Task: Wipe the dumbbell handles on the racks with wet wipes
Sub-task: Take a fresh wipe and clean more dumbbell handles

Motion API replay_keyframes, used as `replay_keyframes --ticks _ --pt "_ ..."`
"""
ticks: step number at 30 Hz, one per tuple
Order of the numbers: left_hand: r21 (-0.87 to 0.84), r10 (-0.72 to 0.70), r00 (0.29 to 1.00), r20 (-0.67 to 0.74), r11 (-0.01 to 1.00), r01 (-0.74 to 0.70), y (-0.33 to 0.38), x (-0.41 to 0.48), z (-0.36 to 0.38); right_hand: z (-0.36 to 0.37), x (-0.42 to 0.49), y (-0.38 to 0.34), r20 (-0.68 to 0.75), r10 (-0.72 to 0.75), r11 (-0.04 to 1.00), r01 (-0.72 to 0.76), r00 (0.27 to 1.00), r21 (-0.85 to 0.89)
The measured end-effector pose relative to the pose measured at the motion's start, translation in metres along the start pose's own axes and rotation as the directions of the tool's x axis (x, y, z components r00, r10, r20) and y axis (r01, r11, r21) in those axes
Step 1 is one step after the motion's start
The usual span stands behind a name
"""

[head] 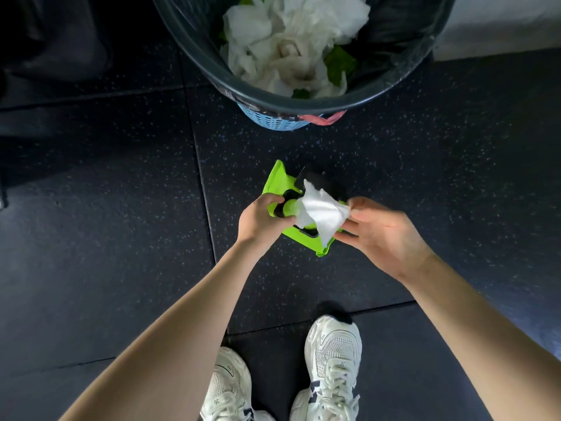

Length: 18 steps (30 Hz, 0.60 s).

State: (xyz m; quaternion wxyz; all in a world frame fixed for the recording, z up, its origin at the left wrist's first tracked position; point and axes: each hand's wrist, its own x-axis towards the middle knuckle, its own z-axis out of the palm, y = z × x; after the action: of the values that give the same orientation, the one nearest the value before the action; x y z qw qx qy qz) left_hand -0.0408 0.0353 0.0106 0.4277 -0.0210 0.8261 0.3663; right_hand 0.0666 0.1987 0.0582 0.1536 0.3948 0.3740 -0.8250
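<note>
A bright green pack of wet wipes (280,181) is held in front of me above the dark floor. My left hand (261,218) grips the pack from its left side, fingers curled around it. A white wet wipe (321,212) sticks out of the pack's opening. My right hand (379,232) pinches the wipe's right edge between thumb and fingertips. No dumbbell or rack is in view.
A bin (218,74) with a dark liner stands just ahead, holding several crumpled white wipes (288,44) and green scraps. Its blue perforated base (273,121) shows below the rim. Speckled black rubber floor tiles (121,208) surround me. My white sneakers (334,366) are at the bottom.
</note>
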Motion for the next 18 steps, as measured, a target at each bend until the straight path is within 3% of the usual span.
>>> replay_keyframes --ticks 4,6,10,14,18 --pt "-0.062 0.002 0.997 0.081 0.998 0.003 0.031 -0.037 -0.022 0.022 -0.035 -0.021 -0.105 0.013 0.997 -0.021 0.994 -0.072" --pt "-0.066 0.106 0.98 0.168 0.993 -0.096 0.048 -0.065 -0.038 0.04 -0.053 -0.034 -0.117 0.016 0.992 -0.031 0.993 -0.122" --pt "0.104 0.288 0.922 0.259 0.941 -0.323 0.088 -0.13 -0.078 0.086 -0.098 -0.066 -0.116 0.053 0.976 -0.076 0.992 -0.205" --pt "0.006 0.262 0.933 0.248 0.962 -0.272 0.125 -0.203 -0.129 0.145 -0.155 -0.104 -0.107 0.098 0.961 -0.122 0.989 -0.249" --pt "-0.028 0.201 0.97 0.137 0.98 -0.199 0.159 -0.284 -0.192 0.215 -0.224 -0.138 -0.031 0.1 0.886 -0.103 0.994 -0.452"
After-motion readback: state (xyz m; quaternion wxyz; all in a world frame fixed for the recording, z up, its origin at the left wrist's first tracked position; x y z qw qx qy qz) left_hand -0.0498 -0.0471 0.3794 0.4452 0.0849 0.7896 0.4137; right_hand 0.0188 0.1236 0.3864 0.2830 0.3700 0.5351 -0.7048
